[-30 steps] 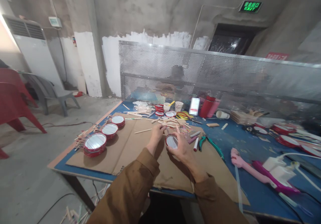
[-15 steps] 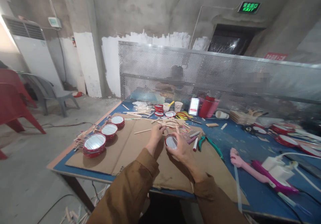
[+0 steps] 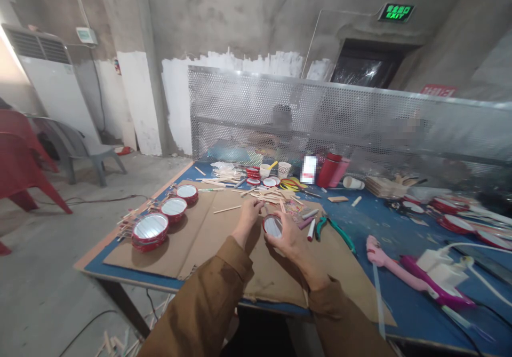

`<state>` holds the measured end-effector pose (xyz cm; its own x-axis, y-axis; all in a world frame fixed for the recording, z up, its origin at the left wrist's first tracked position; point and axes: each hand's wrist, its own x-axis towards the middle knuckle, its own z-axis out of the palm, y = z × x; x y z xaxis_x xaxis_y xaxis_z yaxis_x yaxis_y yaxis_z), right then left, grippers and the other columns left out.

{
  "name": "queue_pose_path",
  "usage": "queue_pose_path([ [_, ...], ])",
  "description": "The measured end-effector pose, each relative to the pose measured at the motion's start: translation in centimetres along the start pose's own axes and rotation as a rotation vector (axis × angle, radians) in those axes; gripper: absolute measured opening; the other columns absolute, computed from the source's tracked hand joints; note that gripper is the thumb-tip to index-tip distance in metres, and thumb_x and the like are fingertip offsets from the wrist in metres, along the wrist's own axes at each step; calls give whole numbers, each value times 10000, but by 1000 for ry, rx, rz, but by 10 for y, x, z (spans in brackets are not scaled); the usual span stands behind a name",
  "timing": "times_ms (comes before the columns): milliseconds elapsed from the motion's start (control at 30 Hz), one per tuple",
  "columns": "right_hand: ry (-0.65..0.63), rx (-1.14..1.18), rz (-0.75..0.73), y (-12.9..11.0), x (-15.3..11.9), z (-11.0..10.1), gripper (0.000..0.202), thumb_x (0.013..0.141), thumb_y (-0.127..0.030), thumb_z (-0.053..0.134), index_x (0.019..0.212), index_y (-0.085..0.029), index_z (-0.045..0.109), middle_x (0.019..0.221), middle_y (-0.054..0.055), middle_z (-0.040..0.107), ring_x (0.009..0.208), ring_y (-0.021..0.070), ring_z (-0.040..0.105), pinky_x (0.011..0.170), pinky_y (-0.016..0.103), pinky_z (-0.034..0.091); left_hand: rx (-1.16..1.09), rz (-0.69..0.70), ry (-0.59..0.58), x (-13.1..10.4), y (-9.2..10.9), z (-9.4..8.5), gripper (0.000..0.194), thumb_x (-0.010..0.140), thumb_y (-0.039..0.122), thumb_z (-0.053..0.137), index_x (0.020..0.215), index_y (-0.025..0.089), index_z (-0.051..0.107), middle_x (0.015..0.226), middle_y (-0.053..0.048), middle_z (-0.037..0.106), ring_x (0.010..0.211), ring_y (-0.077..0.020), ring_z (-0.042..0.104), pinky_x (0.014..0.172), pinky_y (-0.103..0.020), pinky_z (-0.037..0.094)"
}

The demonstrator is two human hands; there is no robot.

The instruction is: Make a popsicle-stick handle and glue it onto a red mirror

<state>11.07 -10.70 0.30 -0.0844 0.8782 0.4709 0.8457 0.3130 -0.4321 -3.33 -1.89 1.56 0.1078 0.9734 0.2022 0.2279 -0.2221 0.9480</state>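
My right hand [image 3: 288, 238] grips a small round red-rimmed piece with a pale face [image 3: 272, 226], held tilted above the brown cardboard [image 3: 208, 229]. Just left of it, my left hand [image 3: 248, 217] is closed in a pinch; what lies between its fingertips is too small to make out. Three stacks of similar round pieces stand at the left: a near stack [image 3: 150, 228], a middle one [image 3: 173, 207] and a far one [image 3: 187, 192], with thin wooden sticks poking out beside them. A single stick [image 3: 227, 209] lies on the cardboard left of my left hand.
Green-handled pliers [image 3: 340, 234] and markers [image 3: 311, 230] lie right of my hands. Farther right are a pink glue gun [image 3: 396, 269] and white plugs [image 3: 440, 266]. Cups [image 3: 284, 170], a red bottle [image 3: 330, 170] and loose sticks stand or lie at the back, before a perforated metal screen [image 3: 248, 101].
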Motion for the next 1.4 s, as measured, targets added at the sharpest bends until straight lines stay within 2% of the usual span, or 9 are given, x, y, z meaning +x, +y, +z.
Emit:
queue_pose_path([
  [667, -15, -7, -14, -1, 1, -3, 584, 708, -320, 686, 1262, -162, 588, 1224, 153, 655, 1172, 314, 611, 1013, 452, 489, -39, -38, -1, -2, 4, 0, 288, 804, 228, 580, 536, 192, 478, 544, 34, 487, 576, -126, 452, 621, -266, 345],
  [967, -11, -28, -10, -1, 0, -2, 591, 713, -326, 680, 1273, -164, 580, 1226, 155, 647, 1184, 328, 605, 1021, 480, 487, 13, -12, 7, 0, 0, 1, 299, 813, 271, 587, 538, 188, 502, 537, 24, 513, 578, -127, 463, 606, -259, 357],
  [1400, 11, -43, 13, 1, -1, 4, 600, 705, -323, 689, 1274, -166, 583, 1237, 166, 640, 1189, 346, 604, 1010, 480, 495, 15, -5, -7, 0, -2, 1, 270, 821, 221, 570, 560, 184, 512, 555, 32, 506, 581, -125, 468, 609, -255, 343],
])
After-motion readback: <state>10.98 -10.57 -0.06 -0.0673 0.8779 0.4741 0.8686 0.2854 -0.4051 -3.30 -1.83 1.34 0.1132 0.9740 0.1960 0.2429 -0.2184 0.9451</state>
